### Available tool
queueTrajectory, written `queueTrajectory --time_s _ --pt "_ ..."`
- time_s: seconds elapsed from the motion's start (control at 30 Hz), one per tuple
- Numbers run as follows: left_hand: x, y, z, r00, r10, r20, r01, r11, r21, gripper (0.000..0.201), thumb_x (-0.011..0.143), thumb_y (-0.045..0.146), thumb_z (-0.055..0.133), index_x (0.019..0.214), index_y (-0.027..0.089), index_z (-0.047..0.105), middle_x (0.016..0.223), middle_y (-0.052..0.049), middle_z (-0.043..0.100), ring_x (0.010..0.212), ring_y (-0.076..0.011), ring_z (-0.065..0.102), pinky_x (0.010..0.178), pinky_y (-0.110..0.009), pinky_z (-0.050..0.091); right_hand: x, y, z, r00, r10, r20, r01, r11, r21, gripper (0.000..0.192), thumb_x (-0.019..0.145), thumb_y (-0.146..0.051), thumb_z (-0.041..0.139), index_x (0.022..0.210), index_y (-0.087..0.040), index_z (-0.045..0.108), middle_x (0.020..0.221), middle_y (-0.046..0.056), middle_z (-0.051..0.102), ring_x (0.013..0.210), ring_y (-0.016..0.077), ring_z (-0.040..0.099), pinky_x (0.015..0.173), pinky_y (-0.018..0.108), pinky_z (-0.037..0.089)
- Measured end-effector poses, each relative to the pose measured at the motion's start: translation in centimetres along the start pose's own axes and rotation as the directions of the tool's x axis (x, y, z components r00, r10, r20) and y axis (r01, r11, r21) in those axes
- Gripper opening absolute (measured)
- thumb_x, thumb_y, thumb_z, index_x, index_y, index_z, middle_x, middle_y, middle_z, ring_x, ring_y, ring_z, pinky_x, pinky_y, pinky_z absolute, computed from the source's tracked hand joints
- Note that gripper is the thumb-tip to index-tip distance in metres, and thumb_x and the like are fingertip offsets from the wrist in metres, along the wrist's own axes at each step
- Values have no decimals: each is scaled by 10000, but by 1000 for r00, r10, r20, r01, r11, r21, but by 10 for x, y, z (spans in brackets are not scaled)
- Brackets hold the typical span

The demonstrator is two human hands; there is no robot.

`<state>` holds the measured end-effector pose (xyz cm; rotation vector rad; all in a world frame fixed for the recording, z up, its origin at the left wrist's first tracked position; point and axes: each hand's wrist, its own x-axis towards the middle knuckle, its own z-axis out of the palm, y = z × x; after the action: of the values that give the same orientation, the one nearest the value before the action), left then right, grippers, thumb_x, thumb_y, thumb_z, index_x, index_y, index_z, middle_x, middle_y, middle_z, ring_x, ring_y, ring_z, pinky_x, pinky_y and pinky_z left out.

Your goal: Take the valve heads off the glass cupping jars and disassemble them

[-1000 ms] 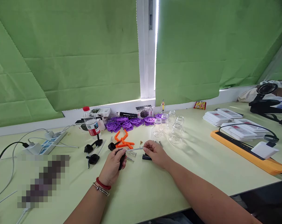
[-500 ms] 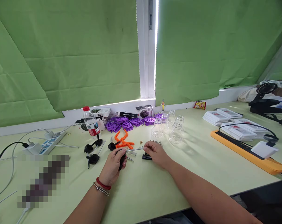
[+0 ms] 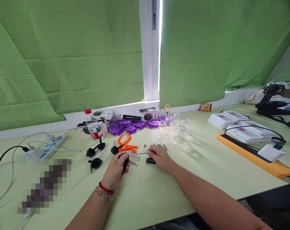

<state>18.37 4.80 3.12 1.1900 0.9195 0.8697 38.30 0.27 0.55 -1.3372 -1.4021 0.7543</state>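
Observation:
My left hand (image 3: 118,164) is closed around a black plastic piece (image 3: 125,165), from which a thin metal rod (image 3: 140,153) points right. At the rod's far end, the fingertips of my right hand (image 3: 158,157) are pinched together; any small part between them is hidden. Beneath that hand lie black cylindrical pieces (image 3: 150,161), partly covered. Several springs (image 3: 165,147) rest just behind it, with small brass-coloured bits (image 3: 145,146) nearby. Left of my hands are black parts with metal rods (image 3: 96,163), and beyond them an orange clamp-like frame (image 3: 127,144).
Purple plastic parts (image 3: 124,123) line the back beside a red-capped bottle (image 3: 94,127). Clear glass jars (image 3: 180,138) stand right of centre. An orange power strip (image 3: 250,156) and stacked white packs (image 3: 221,121) occupy the right; a white power strip (image 3: 54,147) with cables lies left.
Both hands hold nearly the same pose on the rod. The view has shifted very slightly; nothing else has visibly moved.

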Motion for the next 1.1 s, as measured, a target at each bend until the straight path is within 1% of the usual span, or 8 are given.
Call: queueTrajectory --time_s 0.17,0.37,0.5,0.63,0.77,0.87,1.0,1.1 --pt "0 14 -25 997 29 66 -55 894 445 287 663 435 678 755 169 624 597 26 533 509 -101 451 466 -210 318 -8 -4 4 992 -14 127 37 982 -186 170 807 -316 519 692 -208 582 609 -18 509 561 124 413 540 252 315" --pt "3 19 -59 977 -102 188 -78 650 756 200 559 361 711 545 176 637 508 18 527 486 -119 404 462 -223 265 -19 -6 24 922 -155 354 317 827 -465 189 833 -272 516 743 -207 669 748 37 656 676 166 552 600 267 335" --pt "2 19 -78 993 -66 96 -44 553 832 132 498 285 687 458 193 601 492 12 541 474 -128 420 470 -231 250 -22 -3 31 892 -169 419 386 765 -515 224 861 -261 480 789 -199 682 802 58 680 721 185 587 620 276 350" --pt "2 23 -104 997 -10 -83 81 338 938 78 475 248 657 478 203 594 571 -30 600 542 -181 506 508 -260 285 -21 -2 28 900 -150 410 367 766 -527 214 860 -264 486 802 -201 682 811 53 685 740 183 599 632 272 366" --pt "1 34 -116 972 40 -231 222 164 961 280 466 422 717 593 208 590 732 -77 649 683 -259 578 542 -295 343 -21 -7 25 907 -115 404 339 767 -544 219 863 -258 480 814 -197 684 836 44 689 759 175 603 650 265 376" --pt "-1 43 -113 929 96 -358 341 153 927 441 551 629 629 686 212 582 792 -98 661 756 -295 597 563 -325 381 -21 -11 23 907 -83 413 325 763 -559 227 864 -255 474 815 -192 686 838 36 689 759 164 601 656 255 384" --pt "3 45 -111 791 292 -537 498 201 843 508 715 630 475 945 189 581 956 -166 664 898 -358 594 586 -369 413 -21 -12 21 909 -71 411 317 759 -569 223 862 -257 476 830 -191 686 861 30 690 781 158 603 683 248 394" --pt "9 39 -117 792 347 -503 452 220 864 436 780 494 458 1076 190 556 966 -168 675 912 -355 601 587 -359 408 -20 -10 21 911 -72 407 314 763 -565 219 860 -259 478 833 -193 686 873 27 692 789 156 606 690 244 396"
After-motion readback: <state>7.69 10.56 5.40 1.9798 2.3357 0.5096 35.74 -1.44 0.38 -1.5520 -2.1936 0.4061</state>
